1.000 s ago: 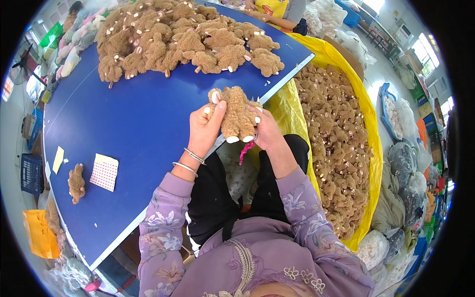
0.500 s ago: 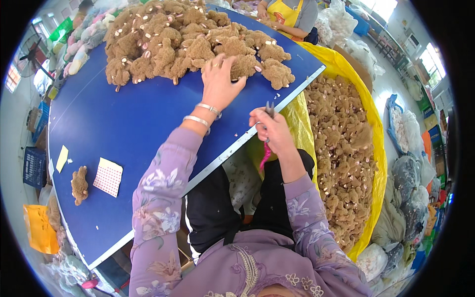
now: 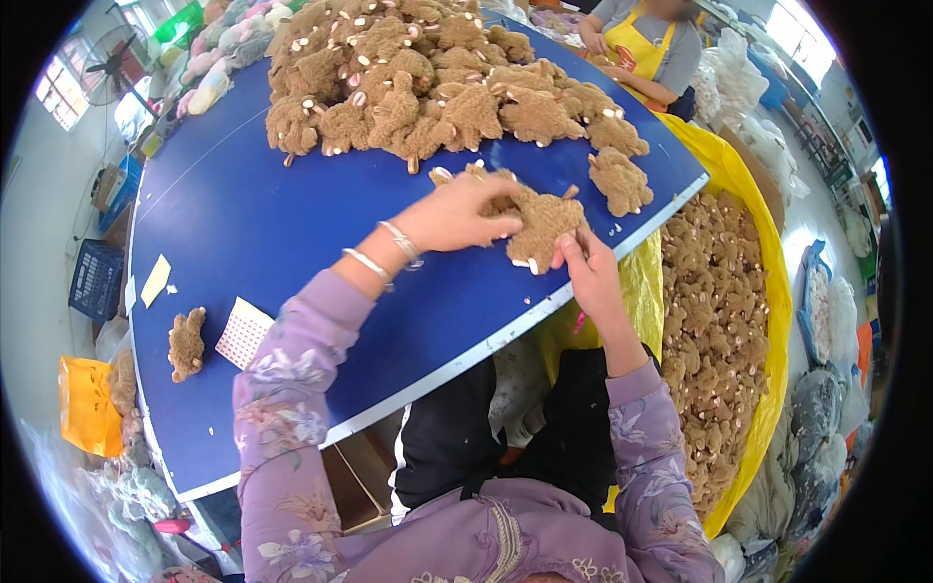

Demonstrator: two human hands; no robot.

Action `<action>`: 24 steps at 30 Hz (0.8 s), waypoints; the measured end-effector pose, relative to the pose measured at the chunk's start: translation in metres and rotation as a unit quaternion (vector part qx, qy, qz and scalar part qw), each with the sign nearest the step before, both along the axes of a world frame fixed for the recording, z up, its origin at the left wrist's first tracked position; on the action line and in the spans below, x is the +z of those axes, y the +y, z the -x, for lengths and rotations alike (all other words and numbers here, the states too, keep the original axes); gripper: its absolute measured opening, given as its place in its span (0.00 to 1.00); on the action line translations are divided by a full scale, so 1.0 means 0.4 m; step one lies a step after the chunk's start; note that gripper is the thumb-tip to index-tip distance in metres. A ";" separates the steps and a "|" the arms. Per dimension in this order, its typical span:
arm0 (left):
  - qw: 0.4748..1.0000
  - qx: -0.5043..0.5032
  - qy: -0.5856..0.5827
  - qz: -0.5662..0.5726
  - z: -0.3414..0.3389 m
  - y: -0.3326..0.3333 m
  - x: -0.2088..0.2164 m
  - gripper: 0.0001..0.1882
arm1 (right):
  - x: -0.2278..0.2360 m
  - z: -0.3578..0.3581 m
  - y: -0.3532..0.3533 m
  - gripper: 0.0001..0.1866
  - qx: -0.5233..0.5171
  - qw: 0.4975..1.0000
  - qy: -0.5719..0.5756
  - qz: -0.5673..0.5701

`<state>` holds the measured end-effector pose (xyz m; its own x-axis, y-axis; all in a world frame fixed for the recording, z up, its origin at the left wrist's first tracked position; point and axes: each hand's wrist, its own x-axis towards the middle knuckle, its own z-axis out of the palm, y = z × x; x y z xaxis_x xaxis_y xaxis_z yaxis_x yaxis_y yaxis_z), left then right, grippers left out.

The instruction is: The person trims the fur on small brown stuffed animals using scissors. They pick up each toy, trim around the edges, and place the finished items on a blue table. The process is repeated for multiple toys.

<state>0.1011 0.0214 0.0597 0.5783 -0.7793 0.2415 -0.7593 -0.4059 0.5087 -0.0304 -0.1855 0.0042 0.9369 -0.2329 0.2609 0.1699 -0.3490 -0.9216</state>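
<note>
A brown curly plush toy (image 3: 546,228) with small white-tipped parts is held just over the blue table's near edge. My left hand (image 3: 468,212), slightly blurred, has its fingers closed on the toy's left side; another plush piece lies behind its fingers. My right hand (image 3: 595,274) pinches the lower right side between thumb and fingers. A bit of pink handle (image 3: 580,322) shows below my right palm; the rest of the snips is hidden there. Beyond my hands lies a large heap of similar plush toys (image 3: 389,87), with one toy (image 3: 620,182) at its right end.
The blue table (image 3: 253,214) carries a lone plush toy (image 3: 187,344), a sticker sheet (image 3: 243,333) and a yellow paper (image 3: 155,280). At the right stands a yellow-lined container (image 3: 775,360) full of plush pieces. A person in a yellow apron (image 3: 637,44) works across the table.
My left hand has drawn a plush toy from the heap toward me. My right hand has moved right and now grips that toy; the snips' blades no longer show. The view has shifted.
</note>
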 end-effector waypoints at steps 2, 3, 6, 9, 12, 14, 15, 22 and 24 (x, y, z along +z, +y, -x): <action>0.988 0.047 0.044 0.139 -0.051 0.058 0.060 0.27 | -0.021 -0.021 0.006 0.08 0.007 0.999 -0.006 0.034; 0.983 0.100 -0.028 0.149 -0.104 0.094 0.086 0.27 | -0.020 -0.031 0.014 0.08 -0.005 0.997 -0.018 0.076; 0.941 0.226 -0.092 0.233 -0.370 0.249 0.135 0.31 | -0.010 -0.046 0.040 0.07 -0.011 0.981 -0.071 0.179; 0.880 0.387 -0.206 0.185 -0.610 0.310 0.202 0.37 | -0.015 -0.035 0.029 0.07 -0.039 0.986 -0.035 0.157; 0.881 0.403 -0.193 0.154 -0.770 0.288 0.237 0.42 | 0.000 -0.029 0.034 0.07 -0.039 0.988 -0.021 0.145; 0.929 0.355 -0.087 0.066 -0.851 0.207 0.187 0.45 | -0.002 -0.020 0.027 0.07 -0.064 0.987 -0.008 0.146; 0.945 0.317 -0.013 0.077 -0.860 0.157 0.096 0.48 | -0.003 -0.011 0.020 0.07 -0.070 0.985 -0.003 0.159; 0.932 0.283 0.065 -0.215 -0.853 0.103 -0.098 0.50 | 0.006 -0.019 0.034 0.07 -0.041 0.983 0.000 0.179; 0.922 0.311 0.043 -0.228 -0.755 0.058 -0.072 0.48 | 0.001 -0.019 0.027 0.07 -0.037 0.982 -0.013 0.186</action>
